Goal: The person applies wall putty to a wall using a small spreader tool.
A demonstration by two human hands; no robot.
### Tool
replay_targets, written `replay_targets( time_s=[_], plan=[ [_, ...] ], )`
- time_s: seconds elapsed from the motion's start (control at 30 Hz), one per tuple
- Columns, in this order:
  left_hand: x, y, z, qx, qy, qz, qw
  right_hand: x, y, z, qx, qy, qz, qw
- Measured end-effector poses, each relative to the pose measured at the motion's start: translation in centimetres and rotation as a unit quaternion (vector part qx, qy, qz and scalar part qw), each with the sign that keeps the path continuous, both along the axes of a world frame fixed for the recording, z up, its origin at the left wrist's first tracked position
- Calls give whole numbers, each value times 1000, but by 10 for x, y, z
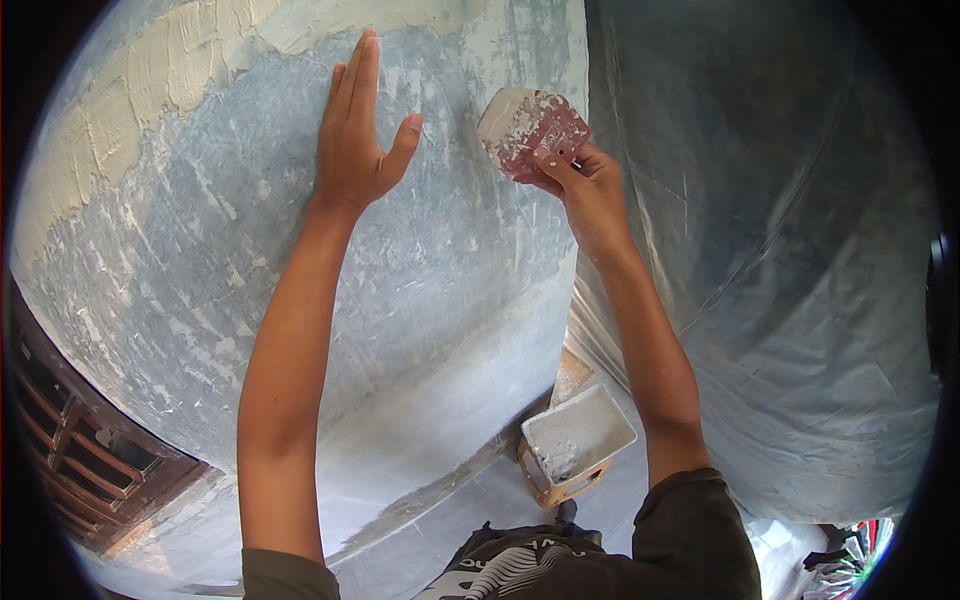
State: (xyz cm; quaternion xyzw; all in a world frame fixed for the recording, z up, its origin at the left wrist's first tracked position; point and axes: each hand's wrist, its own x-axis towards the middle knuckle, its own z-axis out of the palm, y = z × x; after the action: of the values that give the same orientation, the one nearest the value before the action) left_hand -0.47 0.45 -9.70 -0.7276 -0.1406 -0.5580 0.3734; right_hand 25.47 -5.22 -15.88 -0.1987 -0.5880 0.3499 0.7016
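Note:
My left hand (358, 145) is stretched up in front of the grey wall (270, 270), fingers straight and thumb apart, with nothing in it. Whether the palm touches the wall I cannot tell. In my right hand (592, 200) I grip a flat red putty spreader (536, 135) by its lower right side, thumb on its face. Its upper left part is coated in pale putty, and dried flecks speckle the rest. The spreader is near the wall's right edge. Thick cream putty (165, 75) with ridged strokes covers the wall's upper left.
Clear plastic sheeting (780, 230) hangs to the right of the wall. Below my right arm, a white tub (580, 432) with putty inside stands on a small yellowish stool (560, 488). A brown wooden slatted frame (95, 460) is at the lower left.

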Motion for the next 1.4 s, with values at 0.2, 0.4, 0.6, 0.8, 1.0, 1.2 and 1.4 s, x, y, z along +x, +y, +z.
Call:
replay_targets(
  time_s=[0.2,0.4,0.6,0.8,1.0,1.2,1.4],
  plan=[
    [62,2,-64,-72,-29,-87,993,39,-12,-41,-52,22,-14,998],
    [128,1,-139,-168,-56,-169,970,89,-20,-92,-119,7,-34,992],
    [197,-2,-240,-289,-89,-230,925,142,-26,-169,-235,-14,-84,968],
    [247,-7,-324,-403,-94,-230,881,186,-29,-251,-285,19,-93,954],
    [279,-13,-393,-514,-74,-204,830,214,-39,-330,-339,49,-120,932],
    [280,-25,-481,-633,-71,-203,744,222,-56,-423,-436,0,-156,886],
    [264,-43,-578,-701,-67,-172,688,225,-89,-543,-422,-309,-263,811]
  ],
)
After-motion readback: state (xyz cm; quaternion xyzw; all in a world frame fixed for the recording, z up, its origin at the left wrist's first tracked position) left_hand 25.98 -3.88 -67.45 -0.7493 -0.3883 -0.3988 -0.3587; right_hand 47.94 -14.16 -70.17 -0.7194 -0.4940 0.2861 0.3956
